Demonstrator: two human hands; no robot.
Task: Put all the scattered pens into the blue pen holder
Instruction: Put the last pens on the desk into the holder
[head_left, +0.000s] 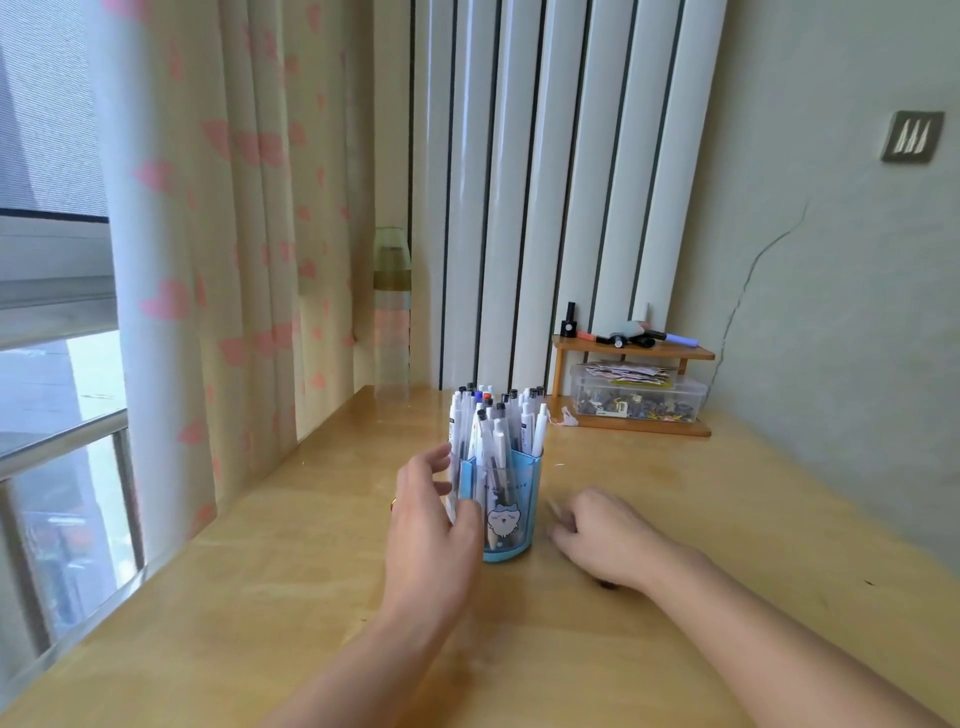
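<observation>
Pens (493, 431) upright in blue holder (511, 512) mid-table (727, 509), tips up, left hand (434, 512) fingers curled round holder's left side, right hand (605, 532) just right, loosely curled, grip unclear

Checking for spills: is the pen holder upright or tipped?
Upright: the holder stands on its base on the desk, pens pointing up.

Pens (496, 421) in holder (511, 499) (shelf (631, 353) behind-right)

Heart-print curtain (208, 249) (pink) beside window (52, 364)
</observation>
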